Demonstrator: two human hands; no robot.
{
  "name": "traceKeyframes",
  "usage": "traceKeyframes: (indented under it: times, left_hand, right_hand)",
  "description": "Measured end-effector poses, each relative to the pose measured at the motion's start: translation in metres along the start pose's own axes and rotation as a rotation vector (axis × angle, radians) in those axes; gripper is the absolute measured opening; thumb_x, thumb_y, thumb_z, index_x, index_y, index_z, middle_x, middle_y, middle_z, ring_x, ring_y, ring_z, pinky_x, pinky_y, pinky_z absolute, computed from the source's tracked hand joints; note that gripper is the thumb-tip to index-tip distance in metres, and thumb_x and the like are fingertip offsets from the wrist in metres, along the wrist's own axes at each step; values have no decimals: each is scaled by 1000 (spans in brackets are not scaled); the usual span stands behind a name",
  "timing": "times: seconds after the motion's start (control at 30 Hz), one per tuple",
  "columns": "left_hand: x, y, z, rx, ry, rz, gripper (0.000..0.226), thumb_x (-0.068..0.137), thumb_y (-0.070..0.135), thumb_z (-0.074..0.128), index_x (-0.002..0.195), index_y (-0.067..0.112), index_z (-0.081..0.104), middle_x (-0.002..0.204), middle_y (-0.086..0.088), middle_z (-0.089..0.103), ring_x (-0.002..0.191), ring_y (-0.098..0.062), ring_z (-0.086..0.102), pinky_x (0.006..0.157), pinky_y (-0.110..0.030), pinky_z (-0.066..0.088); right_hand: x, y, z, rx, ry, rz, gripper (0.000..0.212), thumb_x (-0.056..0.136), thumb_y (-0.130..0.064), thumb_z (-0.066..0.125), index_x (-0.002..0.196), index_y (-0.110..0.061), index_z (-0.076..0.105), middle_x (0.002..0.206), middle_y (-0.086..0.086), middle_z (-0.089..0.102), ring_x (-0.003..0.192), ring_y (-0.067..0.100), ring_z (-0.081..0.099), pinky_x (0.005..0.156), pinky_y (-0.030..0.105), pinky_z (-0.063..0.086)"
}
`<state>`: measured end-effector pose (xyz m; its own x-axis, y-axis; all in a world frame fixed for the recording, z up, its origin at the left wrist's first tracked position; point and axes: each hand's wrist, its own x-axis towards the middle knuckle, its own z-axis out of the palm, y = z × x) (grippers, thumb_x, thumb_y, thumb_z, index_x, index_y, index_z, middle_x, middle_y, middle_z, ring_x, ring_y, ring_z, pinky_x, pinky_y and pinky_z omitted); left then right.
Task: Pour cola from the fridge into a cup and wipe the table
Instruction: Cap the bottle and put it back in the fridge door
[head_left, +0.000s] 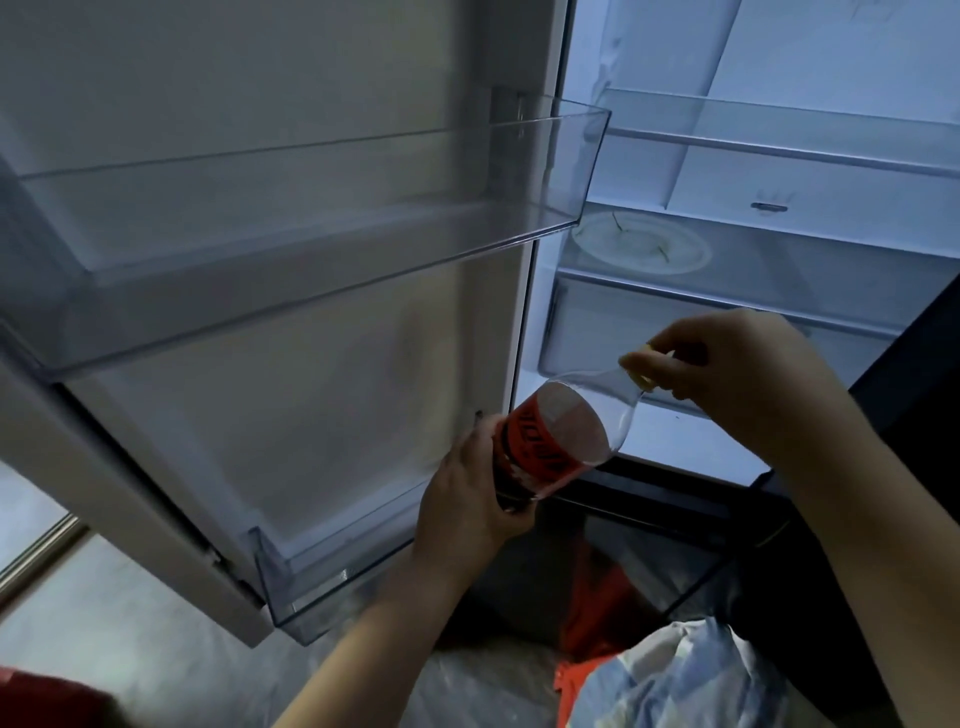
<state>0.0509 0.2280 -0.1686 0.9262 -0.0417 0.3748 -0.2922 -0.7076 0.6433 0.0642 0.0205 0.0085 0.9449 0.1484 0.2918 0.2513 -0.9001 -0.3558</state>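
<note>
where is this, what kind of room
Probably a home kitchen, right at an open fridge: clear plastic door shelves, lit glass shelves holding a white plate, and a red-labelled clear cola bottle in both hands.

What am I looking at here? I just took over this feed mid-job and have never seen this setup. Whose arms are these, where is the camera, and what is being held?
There is no machine: a person works with bare hands, and the single camera sits on their head, looking forward and down. They stand at an open fridge; its door swings out on the left, with clear door bins that look empty. The left hand has its grip around the body of a cola bottle with a red label, tilted with its neck toward the upper right. The right hand pinches the yellow cap. Inside, a white plate lies on a shelf. No cup or table shows in this picture.
</note>
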Motion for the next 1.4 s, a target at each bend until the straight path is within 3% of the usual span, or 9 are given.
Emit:
traceKeyframes:
  times: [0.2,0.3,0.37,0.47,0.53,0.67,1.03,1.23,1.4]
  left_hand:
    - [-1,1,1,34,4,11,94,60,32,86,140,20,38,127,-2,55,106,-18,58,77,-21,42]
    - [2,1,0,-38,4,-27,89,61,33,84,137,28,37,125,5,54,105,-11,56,77,-19,40]
    - [5,0,-1,-48,-2,-60,86,61,36,83,134,31,38,122,8,55,104,-9,56,76,-18,39]
    - [9,-1,-1,-44,-13,-70,85,62,40,81,134,32,36,122,9,54,105,-9,56,77,-19,40]
    - [11,-2,-1,-43,-20,-67,87,62,41,82,135,32,34,125,10,53,107,-8,55,79,-19,42]
    - [12,-3,-3,-51,-24,-75,88,61,41,82,133,35,33,123,11,54,105,-8,55,78,-17,39]
    - [9,-1,-6,-72,-48,-8,85,65,33,82,135,30,34,121,5,52,104,-13,55,77,-23,43]
    - [6,2,-7,-39,-58,16,87,67,31,82,139,25,32,127,3,50,111,-14,53,82,-22,42]
    - [4,3,-7,-46,-71,8,89,66,30,82,139,25,32,127,2,50,110,-14,53,83,-22,42]
  right_hand:
    - [-4,-3,9,-195,81,-3,57,74,-73,34,68,-25,63,53,-8,53,50,10,49,49,24,33]
    - [-7,7,6,-59,33,-21,78,78,-81,14,103,-25,61,83,-5,63,72,13,57,62,29,40]
    - [-9,13,1,111,-32,-55,67,84,-71,23,129,-28,47,105,-11,57,88,4,57,72,27,45]
    - [-9,17,-5,234,-98,-169,39,91,-26,51,128,-37,45,125,-15,52,109,-3,53,89,20,49]
    - [-6,16,-5,238,-110,-209,44,90,-6,55,125,-33,52,123,-13,56,111,-2,54,90,17,49]
    - [2,8,-2,186,-76,-258,43,88,0,58,126,-21,58,116,-6,55,99,4,59,89,20,50]
    - [19,4,-1,107,-137,-41,21,90,-29,58,103,-15,66,92,-1,65,71,8,63,68,25,53]
    - [16,-2,18,-322,78,107,60,89,-63,35,71,-11,59,59,6,55,55,21,51,48,28,34]
    - [8,0,12,-202,44,52,67,82,-69,19,78,-14,55,69,0,55,65,15,53,55,31,41]
